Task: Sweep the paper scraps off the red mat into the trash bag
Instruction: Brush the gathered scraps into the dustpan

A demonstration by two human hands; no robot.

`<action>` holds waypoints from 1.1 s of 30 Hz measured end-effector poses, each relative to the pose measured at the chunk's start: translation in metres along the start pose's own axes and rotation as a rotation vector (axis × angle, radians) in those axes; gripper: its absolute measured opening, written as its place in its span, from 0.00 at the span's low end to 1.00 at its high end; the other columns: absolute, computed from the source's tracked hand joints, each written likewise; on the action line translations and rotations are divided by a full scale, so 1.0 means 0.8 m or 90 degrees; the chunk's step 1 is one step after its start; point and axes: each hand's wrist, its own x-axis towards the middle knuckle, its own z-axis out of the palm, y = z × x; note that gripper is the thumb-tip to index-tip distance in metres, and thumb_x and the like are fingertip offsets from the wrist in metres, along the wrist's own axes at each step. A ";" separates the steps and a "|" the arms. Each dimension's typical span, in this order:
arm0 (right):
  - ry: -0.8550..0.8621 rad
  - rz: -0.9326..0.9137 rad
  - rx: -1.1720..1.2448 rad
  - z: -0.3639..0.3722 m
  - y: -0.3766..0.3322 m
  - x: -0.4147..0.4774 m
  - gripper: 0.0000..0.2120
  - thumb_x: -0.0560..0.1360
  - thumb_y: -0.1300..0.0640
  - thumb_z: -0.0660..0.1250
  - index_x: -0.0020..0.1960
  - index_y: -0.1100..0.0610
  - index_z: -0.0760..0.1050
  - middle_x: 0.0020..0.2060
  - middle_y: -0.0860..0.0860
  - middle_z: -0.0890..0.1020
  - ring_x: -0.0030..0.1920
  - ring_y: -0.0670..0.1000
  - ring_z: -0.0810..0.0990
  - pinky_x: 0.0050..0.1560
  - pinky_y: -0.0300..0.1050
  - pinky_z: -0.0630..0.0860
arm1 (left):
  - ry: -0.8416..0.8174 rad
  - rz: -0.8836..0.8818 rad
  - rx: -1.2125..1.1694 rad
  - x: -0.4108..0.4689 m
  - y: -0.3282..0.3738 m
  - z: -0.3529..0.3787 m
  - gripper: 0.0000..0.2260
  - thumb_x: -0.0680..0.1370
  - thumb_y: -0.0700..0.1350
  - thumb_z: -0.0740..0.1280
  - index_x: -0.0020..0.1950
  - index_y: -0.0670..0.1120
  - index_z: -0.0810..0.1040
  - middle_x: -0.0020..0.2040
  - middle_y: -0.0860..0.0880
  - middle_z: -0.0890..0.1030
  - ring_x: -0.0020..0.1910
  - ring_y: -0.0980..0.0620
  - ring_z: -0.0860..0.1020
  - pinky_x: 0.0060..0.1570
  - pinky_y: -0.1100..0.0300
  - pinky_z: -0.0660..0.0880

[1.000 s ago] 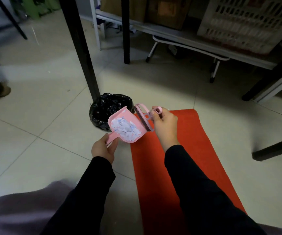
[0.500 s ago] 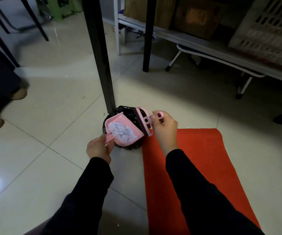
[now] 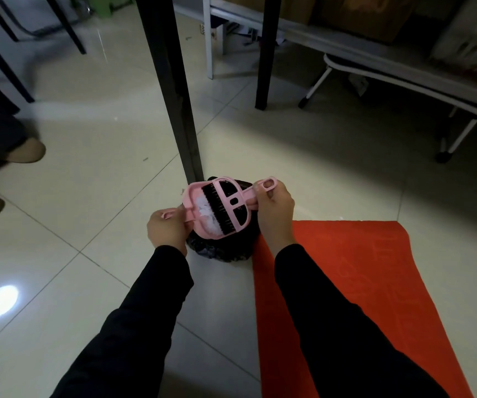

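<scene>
Item: paper scraps. White heap lying in a pink dustpan, partly covered by the brush bristles. None show on the visible part of the red mat.

Dustpan: held directly above the black trash bag, which sits on the floor at the mat's far left corner, beside a black bench leg.

Brush: pink, with black bristles, laid across the pan on the scraps.

Hands: left hand curled round the pan's handle; right hand gripping the brush handle.

Step in hand: emptying, probably the last stage of the task. The load is collected and is over the bag but not yet in it.

Next move calls for: tipping the pan's lip down into the bag's mouth and dragging the bristles toward the lip. The mouth is hidden under the pan, so alignment cannot be confirmed, and light scraps could spill onto the floor.
</scene>
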 end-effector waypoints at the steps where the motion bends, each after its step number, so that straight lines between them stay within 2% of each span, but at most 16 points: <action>1: -0.007 0.002 -0.004 0.004 0.003 0.002 0.05 0.77 0.61 0.60 0.44 0.59 0.72 0.39 0.58 0.80 0.34 0.50 0.79 0.42 0.48 0.79 | -0.002 0.006 0.010 0.001 0.000 0.002 0.11 0.76 0.38 0.66 0.34 0.43 0.71 0.33 0.46 0.75 0.31 0.49 0.76 0.40 0.56 0.78; 4: -0.025 0.001 -0.053 0.018 0.014 0.007 0.05 0.76 0.55 0.61 0.46 0.57 0.73 0.43 0.59 0.81 0.42 0.57 0.81 0.48 0.56 0.79 | -0.007 0.016 0.018 0.007 -0.004 0.007 0.10 0.76 0.38 0.66 0.36 0.44 0.71 0.35 0.47 0.76 0.30 0.50 0.76 0.37 0.58 0.77; 6: -0.043 0.016 -0.077 0.024 0.024 0.011 0.07 0.77 0.56 0.60 0.49 0.59 0.73 0.46 0.60 0.81 0.46 0.59 0.80 0.49 0.54 0.79 | -0.009 0.033 0.038 0.010 -0.006 0.009 0.10 0.76 0.38 0.66 0.36 0.44 0.71 0.35 0.47 0.76 0.30 0.50 0.76 0.38 0.58 0.77; 9: -0.027 0.026 -0.083 0.020 0.032 0.015 0.05 0.79 0.60 0.58 0.49 0.58 0.72 0.47 0.60 0.80 0.44 0.56 0.81 0.46 0.46 0.80 | -0.008 0.029 0.045 0.015 -0.009 0.006 0.09 0.76 0.39 0.66 0.36 0.44 0.71 0.37 0.47 0.76 0.31 0.49 0.76 0.39 0.56 0.78; 12: -0.008 0.028 -0.075 0.010 0.040 0.020 0.06 0.79 0.63 0.56 0.49 0.60 0.72 0.44 0.58 0.80 0.39 0.52 0.80 0.42 0.41 0.77 | -0.006 0.024 0.029 0.018 -0.010 0.000 0.09 0.77 0.38 0.66 0.37 0.44 0.71 0.38 0.47 0.76 0.32 0.50 0.76 0.37 0.57 0.79; 16: 0.027 0.031 -0.034 0.009 0.042 0.022 0.05 0.79 0.63 0.58 0.46 0.59 0.71 0.42 0.58 0.80 0.40 0.57 0.82 0.44 0.48 0.80 | 0.013 0.025 0.020 0.021 -0.013 -0.003 0.10 0.77 0.38 0.65 0.37 0.44 0.71 0.38 0.46 0.76 0.33 0.50 0.76 0.36 0.59 0.78; 20: -0.005 0.033 -0.042 0.025 0.044 0.019 0.03 0.77 0.62 0.61 0.45 0.59 0.72 0.45 0.61 0.81 0.39 0.57 0.82 0.43 0.49 0.81 | -0.002 0.017 -0.004 0.018 -0.011 0.002 0.10 0.77 0.37 0.65 0.36 0.44 0.70 0.38 0.47 0.75 0.35 0.51 0.76 0.38 0.60 0.79; 22: 0.000 0.036 -0.053 0.025 0.050 0.020 0.03 0.77 0.61 0.61 0.45 0.58 0.72 0.44 0.60 0.81 0.38 0.56 0.82 0.45 0.51 0.81 | -0.010 0.018 -0.006 0.017 -0.010 0.003 0.10 0.77 0.37 0.65 0.37 0.44 0.71 0.38 0.47 0.75 0.35 0.51 0.77 0.36 0.62 0.79; 24: 0.009 0.053 -0.047 0.020 0.054 0.021 0.03 0.78 0.62 0.60 0.45 0.58 0.71 0.42 0.57 0.81 0.35 0.52 0.81 0.44 0.47 0.80 | -0.007 0.021 -0.002 0.018 -0.011 0.003 0.10 0.77 0.37 0.66 0.36 0.44 0.71 0.38 0.47 0.75 0.35 0.51 0.77 0.33 0.64 0.79; 26: 0.010 0.063 -0.033 0.015 0.055 0.022 0.03 0.78 0.63 0.60 0.46 0.59 0.71 0.41 0.55 0.80 0.35 0.52 0.81 0.44 0.47 0.80 | -0.003 0.019 -0.004 0.018 -0.011 0.003 0.10 0.77 0.37 0.66 0.36 0.44 0.71 0.38 0.47 0.75 0.35 0.52 0.76 0.32 0.65 0.79; 33: -0.001 0.053 -0.034 0.011 0.055 0.024 0.04 0.79 0.63 0.59 0.48 0.60 0.72 0.41 0.55 0.80 0.34 0.49 0.80 0.43 0.44 0.79 | -0.004 0.024 -0.002 0.013 -0.011 0.004 0.10 0.77 0.37 0.66 0.36 0.43 0.71 0.37 0.47 0.75 0.34 0.51 0.76 0.29 0.66 0.78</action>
